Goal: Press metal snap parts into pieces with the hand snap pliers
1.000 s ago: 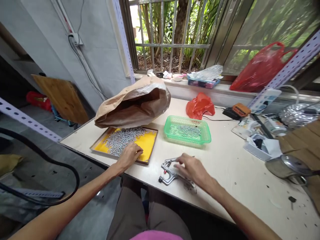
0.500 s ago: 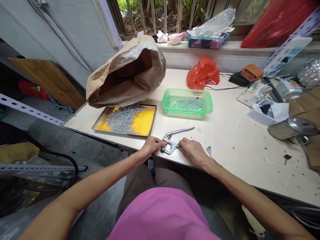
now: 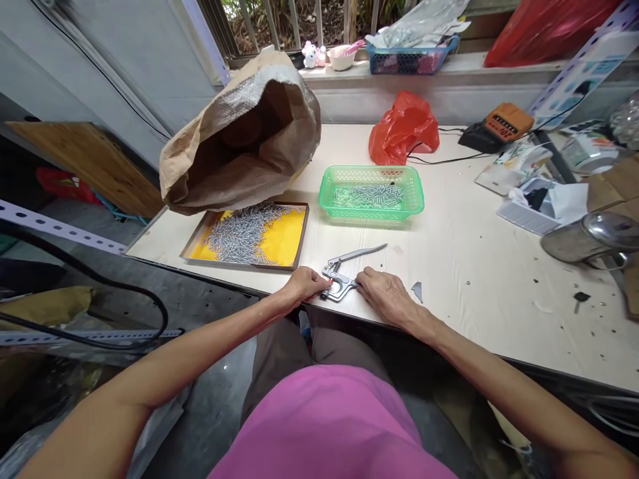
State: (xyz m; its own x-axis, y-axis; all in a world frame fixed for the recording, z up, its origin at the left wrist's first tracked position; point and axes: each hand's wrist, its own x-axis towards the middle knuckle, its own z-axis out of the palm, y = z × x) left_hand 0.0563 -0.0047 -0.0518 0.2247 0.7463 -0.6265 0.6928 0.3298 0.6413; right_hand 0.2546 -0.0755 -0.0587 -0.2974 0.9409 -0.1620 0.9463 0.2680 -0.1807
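While fingers (image 3: 365, 281) grip pliers (image 3: 344, 286), orange block (image 3: 510, 118), "20V" (image 3: 499, 126)

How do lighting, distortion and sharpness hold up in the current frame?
Head view: bright daylight on the table, deep shadow inside the paper bag; head view: wide-angle stretch enlarges the forearms toward the lower corners; head view: left hand and right hand fairly sharp, small metal pieces blending together.

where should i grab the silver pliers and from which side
Probably grip the pliers from the right, around both handles: the C-shaped head points left, while the upper handle stretches right, spread from the lower one, which the right hand mostly covers.
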